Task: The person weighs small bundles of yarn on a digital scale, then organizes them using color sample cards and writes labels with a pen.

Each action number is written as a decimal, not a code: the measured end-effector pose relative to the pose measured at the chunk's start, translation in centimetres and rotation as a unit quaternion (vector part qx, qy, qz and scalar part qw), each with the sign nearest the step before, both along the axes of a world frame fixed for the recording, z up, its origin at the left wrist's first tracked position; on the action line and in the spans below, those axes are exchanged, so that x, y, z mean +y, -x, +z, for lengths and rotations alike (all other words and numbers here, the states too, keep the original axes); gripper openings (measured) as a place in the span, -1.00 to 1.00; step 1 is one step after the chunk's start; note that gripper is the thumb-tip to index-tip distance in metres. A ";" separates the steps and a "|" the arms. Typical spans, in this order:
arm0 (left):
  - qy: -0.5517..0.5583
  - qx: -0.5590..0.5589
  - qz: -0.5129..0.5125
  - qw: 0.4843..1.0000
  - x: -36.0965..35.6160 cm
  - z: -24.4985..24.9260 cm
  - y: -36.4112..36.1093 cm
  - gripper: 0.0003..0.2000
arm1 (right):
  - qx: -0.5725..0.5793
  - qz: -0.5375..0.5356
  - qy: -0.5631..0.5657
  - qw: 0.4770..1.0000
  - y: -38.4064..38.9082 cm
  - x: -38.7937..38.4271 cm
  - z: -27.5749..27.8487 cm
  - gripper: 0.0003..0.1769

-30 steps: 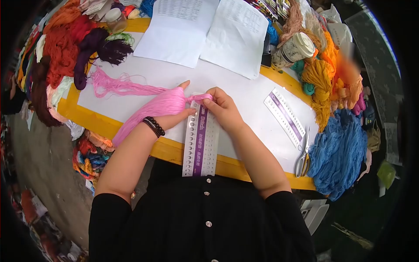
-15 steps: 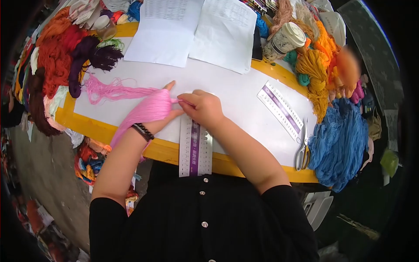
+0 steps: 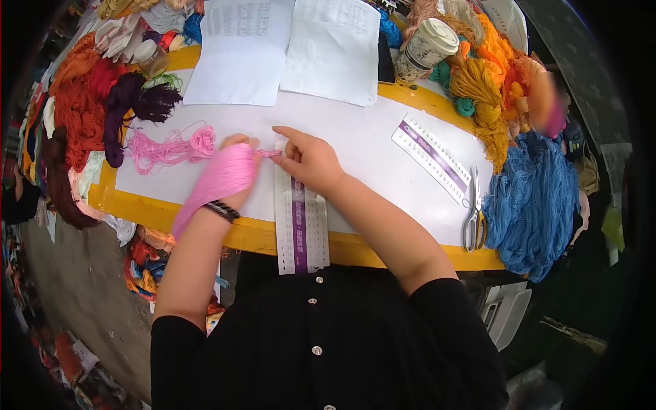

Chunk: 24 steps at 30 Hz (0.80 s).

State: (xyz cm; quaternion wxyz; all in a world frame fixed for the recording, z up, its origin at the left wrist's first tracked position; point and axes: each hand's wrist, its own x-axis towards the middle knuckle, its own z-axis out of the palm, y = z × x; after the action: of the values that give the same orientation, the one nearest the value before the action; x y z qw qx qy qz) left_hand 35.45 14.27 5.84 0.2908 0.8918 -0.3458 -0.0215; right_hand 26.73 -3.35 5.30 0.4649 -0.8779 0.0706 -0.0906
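A skein of pink thread (image 3: 222, 174) lies over the back of my left hand (image 3: 240, 183) and hangs down past the dark bracelet on that wrist. The left fingers are curled in beside the thread. My right hand (image 3: 311, 160) is just to the right, its index finger stretched out and its thumb at the short pink strand between the hands. More loose pink thread (image 3: 167, 150) lies on the white sheet to the left. Below the hands, a perforated card with a purple stripe (image 3: 299, 225) overhangs the table's front edge.
Two printed papers (image 3: 236, 55) lie at the back. A second purple-striped card (image 3: 432, 158) and scissors (image 3: 471, 222) are on the right, near blue yarn (image 3: 533, 208). A patterned cup (image 3: 425, 51) stands at back right. Red yarn (image 3: 78, 106) is piled left.
The left fingers have curled in, and the strand pile at left now has a rounded bunch by them. My right index finger has stretched out. The view has shifted slightly.
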 end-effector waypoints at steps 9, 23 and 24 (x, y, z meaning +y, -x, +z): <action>0.236 0.443 0.004 0.865 0.0 -0.2 -0.4 -0.88 | -0.240 0.004 0.389 0.889 4.6 -4.0 0.7 -0.54; 0.350 0.303 0.184 0.867 8.8 3.8 -2.5 -0.60 | 0.056 -0.190 -0.049 0.979 -1.7 -4.5 -0.9 -0.72; 0.434 0.355 0.225 0.797 9.7 4.7 -1.6 -0.57 | 0.054 -0.191 -0.049 0.979 -1.4 -4.4 -0.6 -0.72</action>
State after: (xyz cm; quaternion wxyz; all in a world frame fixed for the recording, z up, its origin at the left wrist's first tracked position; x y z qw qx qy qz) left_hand 37.09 23.98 10.52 0.7464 0.6546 0.0194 -0.1182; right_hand 28.10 -7.79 4.67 0.4772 -0.8277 0.2667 -0.1268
